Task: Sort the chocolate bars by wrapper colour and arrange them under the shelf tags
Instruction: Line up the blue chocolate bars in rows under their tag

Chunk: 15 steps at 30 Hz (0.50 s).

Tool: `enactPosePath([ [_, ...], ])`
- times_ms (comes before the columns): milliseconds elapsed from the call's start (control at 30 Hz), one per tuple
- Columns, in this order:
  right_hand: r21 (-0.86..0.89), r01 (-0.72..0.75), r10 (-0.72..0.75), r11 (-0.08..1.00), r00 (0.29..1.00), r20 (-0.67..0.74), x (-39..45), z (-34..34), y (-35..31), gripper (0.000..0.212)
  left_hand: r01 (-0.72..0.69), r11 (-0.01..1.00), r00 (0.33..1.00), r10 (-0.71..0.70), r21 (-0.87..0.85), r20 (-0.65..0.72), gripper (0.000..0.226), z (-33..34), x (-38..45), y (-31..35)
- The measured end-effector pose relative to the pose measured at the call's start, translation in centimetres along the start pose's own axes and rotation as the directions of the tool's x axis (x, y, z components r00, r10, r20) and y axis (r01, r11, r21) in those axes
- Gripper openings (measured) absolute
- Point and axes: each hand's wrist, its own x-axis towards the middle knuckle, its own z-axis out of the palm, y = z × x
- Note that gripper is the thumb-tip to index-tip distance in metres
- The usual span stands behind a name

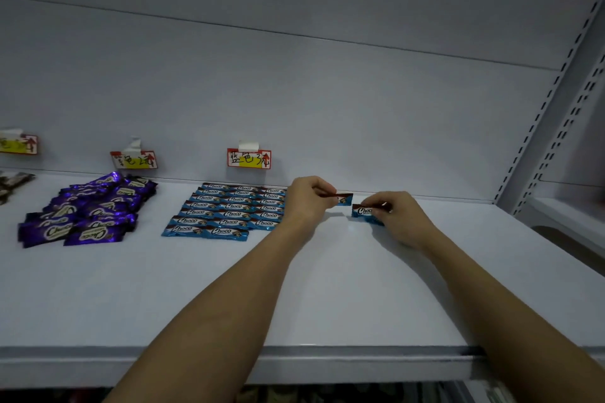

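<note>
White shelf with a pale back panel; slotted upright post at the far right of the shelf. Three paper tags stuck on the back panel just above the shelf: blue tag with handwritten Chinese characters, a red arrow and a yellow patch, the first characters reading as "blue"; middle tag to its left, writing partly legible, ending in a "2"-like mark; far-left tag cut by the frame edge, writing unreadable.

Below the blue tag, neat rows of blue bars lying flat, each wrapper printed "Choco" in white script over a brown band. Left of those, under the middle tag, a loose heap of purple bars, same "Choco" lettering, overlapping at odd angles. Further left, at the frame edge, a few dark-wrapped bars, label not readable.

Right of the blue rows, both hands over the shelf, nothing between them and the rows. Left hand with fingers curled, pinching the end of one blue bar held just above the shelf, its free end pointing right. Right hand just beside, fingers curled round a small bunch of blue bars, "Choco" showing on the top one, the bunch touching or nearly touching the shelf; cannot tell which. Held bar and bunch close together, not touching.
</note>
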Motion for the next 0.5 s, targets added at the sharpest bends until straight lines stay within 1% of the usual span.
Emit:
enactPosePath([
  [67,0.078,0.009,-0.007,0.997,0.999,-0.031,-0.4,0.3,-1.3,0.023,-0.032,0.999,0.999,0.032,-0.004,-0.007,0.017,-0.9,-0.2,0.2],
  [133,0.165,0.021,-0.011,0.986,0.998,-0.057,-1.0,0.6,-2.6,0.02,-0.094,0.996,0.996,0.094,0.007,0.001,0.018,-2.3,-0.4,0.6],
  [233,0.242,-0.015,0.015,0.97,1.0,0.0,-1.6,2.0,-4.2,0.013,-0.192,0.971,0.981,0.189,0.144,0.037,0.015,-5.4,-1.4,1.0],
  [267,0.23,-0.017,0.009,0.973,0.999,0.035,-1.9,2.7,-4.7,0.012,-0.207,0.959,0.978,0.202,0.192,0.044,0.015,-6.8,-2.0,1.0],
  [333,0.151,0.001,-0.017,0.988,0.994,0.106,-2.2,3.9,-6.0,0.011,-0.204,0.947,0.979,0.2,0.25,0.041,0.017,-9.9,-3.2,0.7],
  [400,0.107,0.04,-0.055,0.994,0.987,0.149,-2.4,5.0,-7.7,0.014,-0.172,0.945,0.984,0.175,0.277,0.015,0.019,-13.1,-4.4,0.3],
  [500,0.094,0.055,-0.073,0.994,0.976,0.204,-2.3,6.9,-10.1,0.015,-0.148,0.947,0.987,0.161,0.285,-0.021,0.019,-17.2,-6.3,-0.4],
])
